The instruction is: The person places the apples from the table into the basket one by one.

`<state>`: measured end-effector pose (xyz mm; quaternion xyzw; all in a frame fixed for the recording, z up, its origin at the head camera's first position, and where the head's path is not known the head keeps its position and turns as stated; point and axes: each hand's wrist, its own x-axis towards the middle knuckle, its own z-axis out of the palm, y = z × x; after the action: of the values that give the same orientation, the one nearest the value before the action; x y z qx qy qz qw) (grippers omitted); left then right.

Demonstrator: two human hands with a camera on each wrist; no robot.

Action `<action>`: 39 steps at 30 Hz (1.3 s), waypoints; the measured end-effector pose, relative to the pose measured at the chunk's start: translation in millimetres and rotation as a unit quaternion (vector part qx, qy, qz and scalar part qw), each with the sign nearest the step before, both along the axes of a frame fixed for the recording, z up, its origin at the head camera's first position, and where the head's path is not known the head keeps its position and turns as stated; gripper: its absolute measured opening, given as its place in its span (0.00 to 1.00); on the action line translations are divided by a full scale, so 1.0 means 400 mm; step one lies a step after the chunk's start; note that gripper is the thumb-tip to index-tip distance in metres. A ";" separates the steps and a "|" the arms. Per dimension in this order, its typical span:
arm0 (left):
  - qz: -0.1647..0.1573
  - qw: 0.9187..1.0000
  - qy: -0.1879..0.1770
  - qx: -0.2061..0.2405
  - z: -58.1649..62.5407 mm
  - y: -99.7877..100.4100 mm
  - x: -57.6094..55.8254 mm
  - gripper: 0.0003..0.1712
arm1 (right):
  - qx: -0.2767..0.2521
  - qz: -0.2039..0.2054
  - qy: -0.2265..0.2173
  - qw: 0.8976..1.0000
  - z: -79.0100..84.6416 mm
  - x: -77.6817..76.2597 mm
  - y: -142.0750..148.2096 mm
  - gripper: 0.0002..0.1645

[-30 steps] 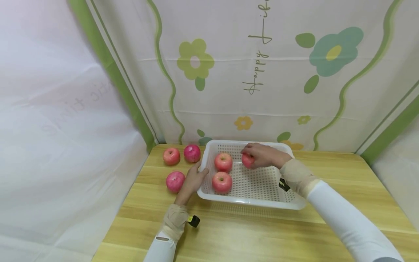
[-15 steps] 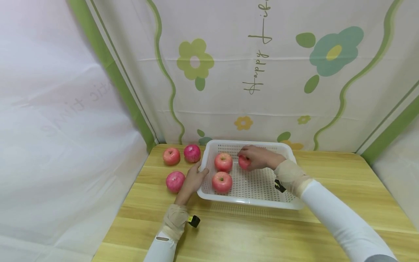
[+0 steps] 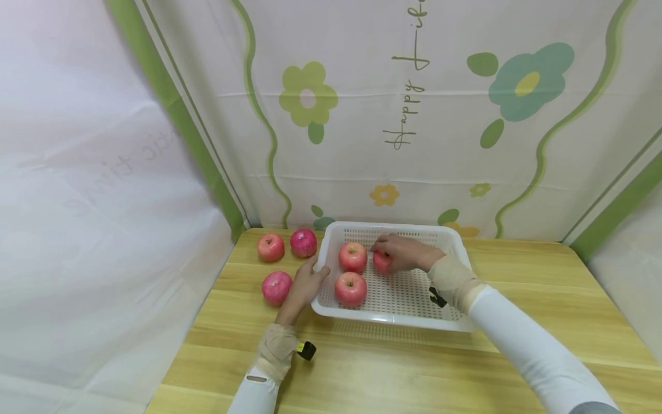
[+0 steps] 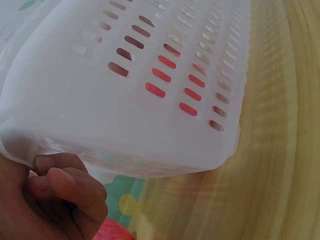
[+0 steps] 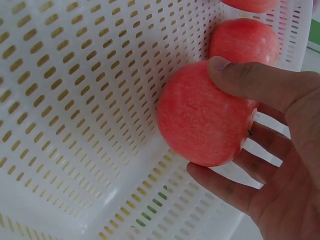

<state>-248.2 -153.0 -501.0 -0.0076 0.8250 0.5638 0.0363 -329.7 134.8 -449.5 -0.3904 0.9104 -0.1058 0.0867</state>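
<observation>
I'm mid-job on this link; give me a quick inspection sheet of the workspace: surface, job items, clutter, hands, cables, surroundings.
Surface: wood-grain table.
Job items: white basket with two apples at its left end, plus the held apple; left of it on the table, a loose apple and two magenta fruits, kind unclear.
Clutter: nothing seen.
Left hand: grips the basket's left rim.
Right hand: holds an apple inside the basket.
Cables: nothing seen.
Surroundings: flower-print curtain behind.

The right hand (image 3: 404,253) has moved its apple (image 3: 381,263) leftward.
</observation>
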 end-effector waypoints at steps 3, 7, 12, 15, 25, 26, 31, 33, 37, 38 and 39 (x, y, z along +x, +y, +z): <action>0.000 1.000 0.000 0.003 0.001 0.001 0.001 0.34 | 0.000 0.001 -0.008 1.000 -0.008 -0.002 -0.002 0.37; 0.002 1.000 0.000 0.005 0.001 0.001 0.002 0.33 | -0.006 0.007 -0.005 1.000 -0.016 -0.005 -0.002 0.38; 0.002 1.000 -0.001 0.002 0.000 0.000 0.002 0.34 | -0.012 0.007 -0.001 1.000 -0.020 -0.004 -0.002 0.37; 0.002 1.000 -0.001 0.001 0.000 -0.001 0.002 0.34 | -0.008 0.001 0.000 1.000 -0.022 -0.002 -0.001 0.38; 0.006 1.000 -0.006 -0.004 -0.001 0.004 0.003 0.35 | 0.013 -0.014 0.014 1.000 -0.025 0.013 -0.001 0.37; 0.006 1.000 -0.005 -0.005 -0.001 0.004 0.003 0.35 | 0.014 -0.014 0.015 1.000 -0.025 0.014 -0.001 0.38; 0.005 1.000 -0.001 -0.005 -0.001 0.005 0.004 0.34 | 0.017 -0.007 0.021 1.000 -0.017 0.017 0.001 0.40; 0.006 1.000 0.003 -0.008 -0.001 0.004 0.004 0.34 | 0.015 -0.002 0.027 1.000 -0.013 0.018 0.002 0.40; 0.008 1.000 0.004 -0.012 -0.001 0.003 0.001 0.34 | 0.014 0.000 0.032 0.999 -0.001 0.024 0.011 0.37; 0.007 1.000 0.004 -0.012 -0.001 0.003 0.001 0.34 | 0.016 -0.002 0.032 0.999 0.002 0.026 0.014 0.36; 0.008 1.000 0.003 -0.012 -0.001 0.004 0.001 0.34 | 0.017 -0.004 0.031 0.999 0.006 0.028 0.019 0.35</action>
<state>-247.9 -151.6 -501.3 -0.0130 0.8318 0.5541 0.0294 -318.3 142.5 -447.1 -0.3883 0.9159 -0.0784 0.0644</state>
